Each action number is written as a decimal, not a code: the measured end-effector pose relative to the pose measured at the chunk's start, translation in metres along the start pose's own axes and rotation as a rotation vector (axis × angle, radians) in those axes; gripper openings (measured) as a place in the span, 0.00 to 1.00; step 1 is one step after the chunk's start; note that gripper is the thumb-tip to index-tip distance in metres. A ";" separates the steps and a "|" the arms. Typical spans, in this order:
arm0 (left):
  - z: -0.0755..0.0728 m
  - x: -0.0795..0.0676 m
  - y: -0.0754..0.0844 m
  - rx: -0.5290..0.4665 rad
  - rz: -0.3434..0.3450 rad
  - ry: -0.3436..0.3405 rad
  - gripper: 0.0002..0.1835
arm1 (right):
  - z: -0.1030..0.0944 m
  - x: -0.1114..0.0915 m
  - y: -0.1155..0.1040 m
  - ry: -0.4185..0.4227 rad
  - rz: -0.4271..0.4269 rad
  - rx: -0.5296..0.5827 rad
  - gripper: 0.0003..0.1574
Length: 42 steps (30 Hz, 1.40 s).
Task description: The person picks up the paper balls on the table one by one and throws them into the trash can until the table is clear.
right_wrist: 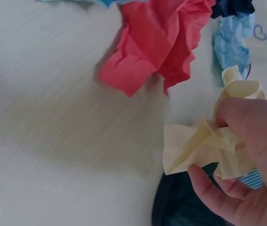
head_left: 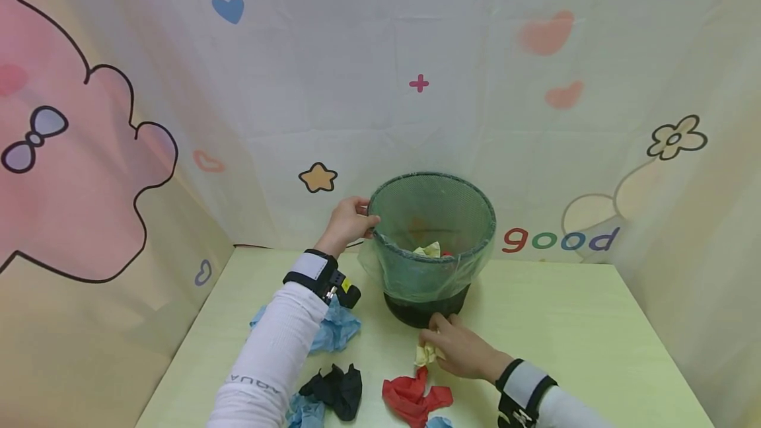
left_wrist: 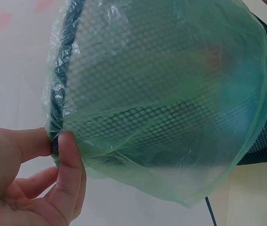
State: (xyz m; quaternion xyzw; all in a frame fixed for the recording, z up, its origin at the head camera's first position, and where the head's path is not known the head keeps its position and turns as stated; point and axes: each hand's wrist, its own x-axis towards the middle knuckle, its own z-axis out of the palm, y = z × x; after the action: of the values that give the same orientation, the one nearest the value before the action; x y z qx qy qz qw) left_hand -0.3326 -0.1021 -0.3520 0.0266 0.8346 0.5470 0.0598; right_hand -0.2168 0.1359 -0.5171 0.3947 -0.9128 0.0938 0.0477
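Note:
A dark mesh wastebasket [head_left: 425, 312], lined with a translucent green plastic bag [left_wrist: 171, 94], stands at the back of the table. My left hand [head_left: 349, 223] pinches its rim on the left side, thumb and fingers on either side of the edge. Low in front of the basket, my right hand [head_left: 466, 349] grips a crumpled piece of pale yellow paper [right_wrist: 208, 146]. Inside the basket lie another yellow crumpled paper [head_left: 429, 249] and a bit of something red. A crumpled red paper [right_wrist: 157, 42] rests on the table just nearer than my right hand.
Crumpled black paper [head_left: 337, 392] lies at the front, with light blue paper [head_left: 306, 411] beside it. More blue paper [head_left: 335, 329] sits left of the basket, partly behind my left forearm. A printed curtain [head_left: 357, 84] hangs right behind the basket.

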 end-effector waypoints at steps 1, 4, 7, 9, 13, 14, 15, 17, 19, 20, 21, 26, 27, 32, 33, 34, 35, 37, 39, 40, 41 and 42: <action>0.000 0.000 0.000 0.000 0.000 0.001 0.27 | -0.002 0.001 -0.002 0.001 -0.007 0.000 0.23; 0.000 0.000 0.000 -0.004 -0.003 0.002 0.27 | -0.010 0.003 -0.007 -0.019 -0.010 0.021 0.23; 0.000 0.001 -0.001 -0.004 -0.001 0.006 0.27 | -0.018 0.004 -0.012 -0.059 0.000 0.045 0.24; 0.000 0.001 -0.001 -0.003 0.001 0.009 0.27 | -0.022 0.005 -0.015 -0.082 0.005 0.060 0.24; 0.000 0.002 -0.001 -0.003 0.004 0.011 0.27 | -0.030 0.006 -0.020 -0.104 -0.003 0.070 0.24; 0.000 0.002 -0.001 -0.004 0.003 0.010 0.27 | -0.032 0.007 -0.022 -0.106 -0.007 0.071 0.24; 0.000 0.002 -0.001 -0.004 0.003 0.009 0.27 | -0.034 0.007 -0.023 -0.107 -0.011 0.069 0.24; 0.000 0.002 -0.001 -0.005 0.003 0.008 0.27 | -0.038 0.007 -0.026 -0.106 -0.021 0.064 0.23; 0.000 0.002 -0.001 -0.005 0.002 0.008 0.27 | -0.042 0.008 -0.028 -0.106 -0.032 0.060 0.23; 0.000 0.002 0.000 -0.005 0.002 0.008 0.27 | -0.044 0.009 -0.030 -0.106 -0.039 0.058 0.22; 0.000 0.002 -0.001 -0.005 0.002 0.008 0.27 | -0.046 0.009 -0.031 -0.106 -0.045 0.056 0.22; 0.001 0.001 -0.001 -0.006 0.000 0.008 0.27 | -0.055 0.011 -0.038 -0.096 -0.080 0.059 0.21; 0.001 0.001 -0.001 -0.007 -0.001 0.009 0.27 | -0.057 0.012 -0.039 -0.091 -0.087 0.059 0.20; 0.001 0.001 -0.002 -0.014 0.000 0.010 0.27 | -0.065 0.013 -0.043 -0.067 -0.110 0.059 0.21; 0.001 0.001 -0.002 -0.013 0.001 0.010 0.27 | -0.066 0.014 -0.044 -0.060 -0.118 0.055 0.21; 0.001 0.001 -0.002 -0.013 0.002 0.010 0.27 | -0.068 0.014 -0.044 -0.053 -0.127 0.050 0.22; 0.001 0.001 -0.002 -0.012 0.003 0.009 0.27 | -0.071 0.014 -0.045 -0.046 -0.135 0.050 0.22; 0.001 0.002 -0.002 -0.010 0.004 0.012 0.27 | -0.076 0.014 -0.047 -0.025 -0.154 0.047 0.23; 0.001 0.001 -0.002 -0.008 0.003 0.014 0.27 | -0.081 0.015 -0.048 -0.003 -0.174 0.045 0.23; 0.001 0.001 -0.002 -0.009 0.002 0.014 0.27 | -0.083 0.015 -0.049 0.008 -0.183 0.045 0.23; 0.001 0.001 -0.002 -0.010 0.000 0.015 0.27 | -0.085 0.015 -0.049 0.017 -0.192 0.044 0.23; 0.001 0.001 -0.002 -0.010 -0.001 0.015 0.27 | -0.087 0.015 -0.050 0.028 -0.204 0.035 0.22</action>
State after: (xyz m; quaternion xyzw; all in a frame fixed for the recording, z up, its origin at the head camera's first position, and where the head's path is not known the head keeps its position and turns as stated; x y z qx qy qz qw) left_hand -0.3337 -0.1016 -0.3546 0.0217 0.8322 0.5515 0.0538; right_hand -0.1899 0.1097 -0.4232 0.4848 -0.8654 0.1099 0.0627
